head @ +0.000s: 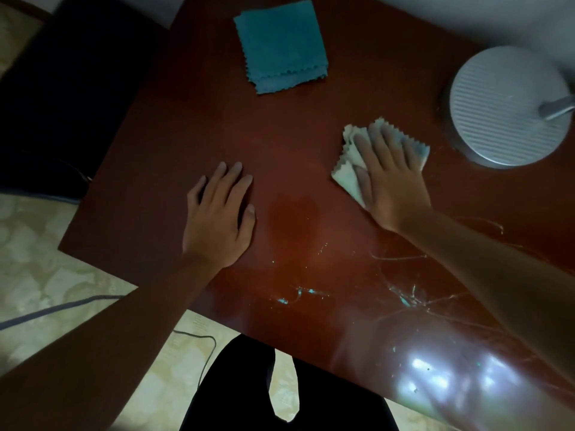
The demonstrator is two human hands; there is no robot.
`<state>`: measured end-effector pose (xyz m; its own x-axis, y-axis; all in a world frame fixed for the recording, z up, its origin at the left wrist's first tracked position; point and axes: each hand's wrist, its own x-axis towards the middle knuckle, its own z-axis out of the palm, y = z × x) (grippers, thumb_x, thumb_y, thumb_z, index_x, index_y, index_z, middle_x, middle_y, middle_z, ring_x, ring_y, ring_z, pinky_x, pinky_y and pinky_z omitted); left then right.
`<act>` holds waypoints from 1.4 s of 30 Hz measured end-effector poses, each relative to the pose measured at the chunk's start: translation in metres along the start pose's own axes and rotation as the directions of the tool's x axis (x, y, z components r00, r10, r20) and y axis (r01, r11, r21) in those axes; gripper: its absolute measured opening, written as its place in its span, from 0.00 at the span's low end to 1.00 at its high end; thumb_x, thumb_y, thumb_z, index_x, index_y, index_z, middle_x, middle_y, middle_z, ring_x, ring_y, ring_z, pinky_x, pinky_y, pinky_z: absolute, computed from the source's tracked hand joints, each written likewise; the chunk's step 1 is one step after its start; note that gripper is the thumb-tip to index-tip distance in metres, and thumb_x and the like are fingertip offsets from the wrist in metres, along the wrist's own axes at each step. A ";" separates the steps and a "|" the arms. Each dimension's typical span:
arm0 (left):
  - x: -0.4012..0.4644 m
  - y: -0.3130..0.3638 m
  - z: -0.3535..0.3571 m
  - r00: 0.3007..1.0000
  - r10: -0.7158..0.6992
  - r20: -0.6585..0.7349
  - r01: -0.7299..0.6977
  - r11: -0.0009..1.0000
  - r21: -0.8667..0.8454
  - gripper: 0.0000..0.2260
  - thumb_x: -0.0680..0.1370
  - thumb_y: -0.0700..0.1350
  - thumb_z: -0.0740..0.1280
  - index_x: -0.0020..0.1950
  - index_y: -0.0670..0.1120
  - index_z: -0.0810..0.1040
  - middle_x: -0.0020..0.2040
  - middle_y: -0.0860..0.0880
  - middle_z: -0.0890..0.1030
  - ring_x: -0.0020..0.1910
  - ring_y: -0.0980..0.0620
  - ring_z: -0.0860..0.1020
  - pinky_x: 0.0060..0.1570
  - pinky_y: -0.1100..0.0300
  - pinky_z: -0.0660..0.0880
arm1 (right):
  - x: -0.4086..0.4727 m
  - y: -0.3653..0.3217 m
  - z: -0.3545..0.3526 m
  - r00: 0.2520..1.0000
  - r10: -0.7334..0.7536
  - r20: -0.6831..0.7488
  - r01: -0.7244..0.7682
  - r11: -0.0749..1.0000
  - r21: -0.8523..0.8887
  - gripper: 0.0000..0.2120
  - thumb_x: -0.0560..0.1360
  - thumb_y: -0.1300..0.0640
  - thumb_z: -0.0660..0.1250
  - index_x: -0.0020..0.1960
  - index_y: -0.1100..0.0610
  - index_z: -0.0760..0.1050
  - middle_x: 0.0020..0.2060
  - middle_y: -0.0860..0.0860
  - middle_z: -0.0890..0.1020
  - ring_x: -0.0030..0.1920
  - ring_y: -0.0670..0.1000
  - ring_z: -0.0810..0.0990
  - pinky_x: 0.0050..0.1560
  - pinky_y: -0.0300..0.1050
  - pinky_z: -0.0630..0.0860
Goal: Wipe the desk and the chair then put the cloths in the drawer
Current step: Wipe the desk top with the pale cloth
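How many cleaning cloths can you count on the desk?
2. A folded teal cloth lies at the far edge of the desk; a pale cloth sits under the right hand. No others show.

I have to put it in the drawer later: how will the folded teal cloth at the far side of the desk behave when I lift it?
The folded teal cloth with zigzag edges looks soft and thin, so it will probably sag and feel light. Its layers lie loosely stacked, so they may fall open if pinched by one corner. On the glossy reddish-brown desk it would likely slide easily.

floor (46, 275): pale patterned | cable (46, 312) across it | lamp base (507, 110): round, ribbed | light: dim
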<state>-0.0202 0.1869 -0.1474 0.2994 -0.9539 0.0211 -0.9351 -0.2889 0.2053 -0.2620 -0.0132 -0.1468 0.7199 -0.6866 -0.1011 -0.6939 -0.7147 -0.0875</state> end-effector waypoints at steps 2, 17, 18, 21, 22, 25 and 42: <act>0.000 0.001 0.001 1.000 0.004 0.003 -0.004 1.000 -0.002 0.22 0.81 0.50 0.55 0.72 0.44 0.69 0.76 0.44 0.67 0.77 0.45 0.61 0.73 0.44 0.56 | 0.030 0.023 -0.006 0.994 0.112 -0.005 -0.112 0.993 0.024 0.28 0.84 0.46 0.41 0.80 0.57 0.52 0.79 0.59 0.56 0.80 0.60 0.51 0.77 0.62 0.49; -0.001 -0.003 0.002 0.999 0.029 -0.038 -0.030 0.999 -0.026 0.20 0.81 0.50 0.57 0.71 0.43 0.71 0.74 0.42 0.70 0.76 0.43 0.63 0.73 0.43 0.58 | 0.048 0.016 -0.005 0.969 0.246 -0.017 -0.245 0.969 0.040 0.28 0.84 0.46 0.41 0.80 0.57 0.51 0.80 0.58 0.53 0.80 0.58 0.48 0.78 0.60 0.46; -0.001 -0.003 0.002 0.999 0.027 -0.036 -0.028 0.999 -0.024 0.21 0.81 0.50 0.56 0.71 0.43 0.71 0.74 0.42 0.70 0.76 0.43 0.63 0.73 0.44 0.58 | 0.055 0.020 -0.006 0.961 0.277 -0.015 -0.276 0.960 0.050 0.28 0.84 0.46 0.41 0.80 0.56 0.50 0.80 0.58 0.52 0.80 0.58 0.47 0.78 0.60 0.45; -0.002 -0.004 0.004 0.999 0.026 -0.027 -0.027 0.999 -0.025 0.20 0.81 0.50 0.56 0.71 0.43 0.70 0.74 0.43 0.69 0.76 0.44 0.63 0.73 0.44 0.57 | 0.045 0.010 -0.003 0.958 0.285 -0.009 -0.285 0.957 0.047 0.28 0.84 0.46 0.41 0.80 0.57 0.49 0.80 0.58 0.51 0.80 0.58 0.46 0.78 0.60 0.45; -0.002 -0.004 0.004 0.999 0.024 -0.028 -0.025 0.999 -0.030 0.20 0.81 0.50 0.57 0.71 0.43 0.70 0.74 0.43 0.69 0.76 0.44 0.63 0.73 0.44 0.57 | 0.034 0.003 0.001 0.965 0.262 -0.013 -0.261 0.965 0.036 0.27 0.85 0.46 0.41 0.80 0.57 0.49 0.80 0.58 0.51 0.80 0.58 0.46 0.78 0.60 0.45; -0.001 -0.004 0.003 0.999 0.026 -0.028 -0.027 0.999 -0.038 0.20 0.81 0.49 0.57 0.71 0.44 0.70 0.74 0.43 0.69 0.76 0.44 0.62 0.73 0.44 0.57 | 0.006 -0.006 0.006 0.983 0.179 -0.038 -0.179 0.984 -0.006 0.27 0.85 0.47 0.43 0.80 0.59 0.54 0.79 0.60 0.56 0.79 0.60 0.51 0.77 0.61 0.49; -0.001 -0.004 0.002 0.998 0.038 -0.050 -0.041 0.998 -0.053 0.21 0.81 0.51 0.57 0.71 0.45 0.71 0.74 0.44 0.69 0.76 0.45 0.62 0.74 0.45 0.56 | -0.046 -0.094 0.018 0.997 -0.067 0.037 0.068 0.998 -0.003 0.27 0.85 0.45 0.42 0.80 0.54 0.55 0.79 0.55 0.57 0.80 0.58 0.51 0.77 0.62 0.51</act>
<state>-0.0170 0.1884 -0.1505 0.2725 -0.9590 0.0778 -0.9353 -0.2450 0.2554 -0.2297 0.0879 -0.1514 0.7641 -0.6315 -0.1320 -0.6437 -0.7599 -0.0908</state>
